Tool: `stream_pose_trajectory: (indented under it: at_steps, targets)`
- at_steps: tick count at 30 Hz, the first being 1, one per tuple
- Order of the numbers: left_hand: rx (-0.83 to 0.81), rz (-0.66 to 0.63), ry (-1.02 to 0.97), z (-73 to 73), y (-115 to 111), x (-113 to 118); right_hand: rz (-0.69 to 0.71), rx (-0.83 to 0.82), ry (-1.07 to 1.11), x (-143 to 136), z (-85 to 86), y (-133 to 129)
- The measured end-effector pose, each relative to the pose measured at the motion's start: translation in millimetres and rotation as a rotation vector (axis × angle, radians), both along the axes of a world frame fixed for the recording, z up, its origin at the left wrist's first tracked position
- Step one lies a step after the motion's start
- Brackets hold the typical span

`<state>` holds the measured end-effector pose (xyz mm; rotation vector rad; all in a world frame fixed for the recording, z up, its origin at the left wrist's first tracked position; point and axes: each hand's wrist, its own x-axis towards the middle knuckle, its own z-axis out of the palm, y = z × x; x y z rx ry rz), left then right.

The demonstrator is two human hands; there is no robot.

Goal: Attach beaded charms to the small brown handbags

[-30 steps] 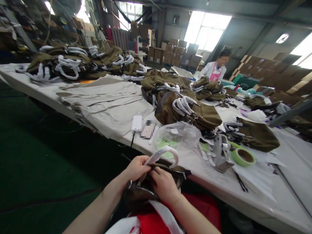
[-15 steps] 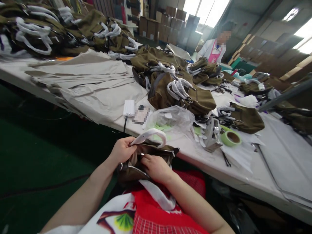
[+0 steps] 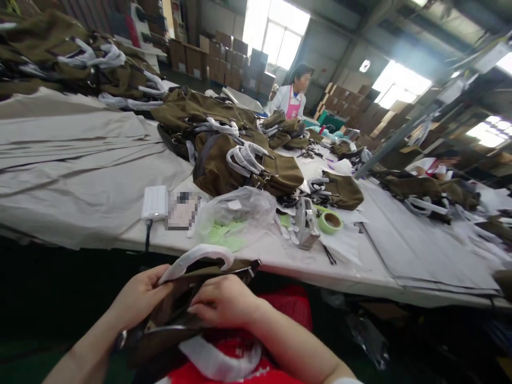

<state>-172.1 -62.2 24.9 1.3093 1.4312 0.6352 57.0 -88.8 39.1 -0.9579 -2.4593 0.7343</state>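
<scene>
An olive handbag [image 3: 158, 346] lies in my lap, its zippered mouth gaping. White wrapping covers its far handle [image 3: 202, 255] and its near handle [image 3: 218, 361]. My left hand [image 3: 142, 296] is closed on the far rim of the bag, thumb at the base of the far handle. Over the opening, my right hand [image 3: 224, 301] has its fingers curled together against the inside of the bag. Whatever those fingers may pinch is hidden from view.
Across the white-covered table [image 3: 380, 288] lie a white box with a cable [image 3: 154, 202], a clear plastic bag [image 3: 244, 213], a tape dispenser [image 3: 306, 224] and green tape [image 3: 330, 221]. Olive handbags [image 3: 248, 165] are piled behind. A co-worker [image 3: 292, 98] stands across the table.
My view has tilted up and swung right, bringing a second person into sight. My right hand has drawn partly up out of the bag's opening. My left hand keeps its hold on the rim.
</scene>
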Motion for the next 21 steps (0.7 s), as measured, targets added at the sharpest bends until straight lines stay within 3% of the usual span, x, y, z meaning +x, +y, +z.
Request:
stream_pose_trajectory:
  at_steps: [3, 5, 9, 12, 14, 18, 21]
  targets:
    - [-0.006, -0.042, -0.062, -0.2, -0.7, -3.5, -0.451, 0.082, 0.187, 22.9, 24.5, 27.4]
    - [0.024, -0.049, -0.054, 4.1, -3.6, -1.6, -0.652, 0.108, 0.133, 33.9, 24.9, 60.1]
    - [0.063, -0.081, -0.066, 12.8, -11.9, 7.8, -0.559, 0.01, -0.262, 32.2, -6.7, 121.0]
    - [0.071, -0.073, -0.075, 15.0, -17.2, 13.0, -0.466, 0.024, -0.456, 20.6, -30.6, 139.6]
    - [0.063, -0.064, -0.089, 15.7, -19.1, 14.4, -0.451, 0.043, -0.51, 15.6, -38.0, 143.5]
    - [0.068, -0.049, -0.088, 17.9, -18.8, 14.7, -0.488, 0.009, -0.457, 19.9, -31.7, 147.0]
    - [0.029, -0.026, -0.112, 17.0, -16.4, 14.3, -0.588, 0.044, -0.123, 29.4, -10.6, 134.7]
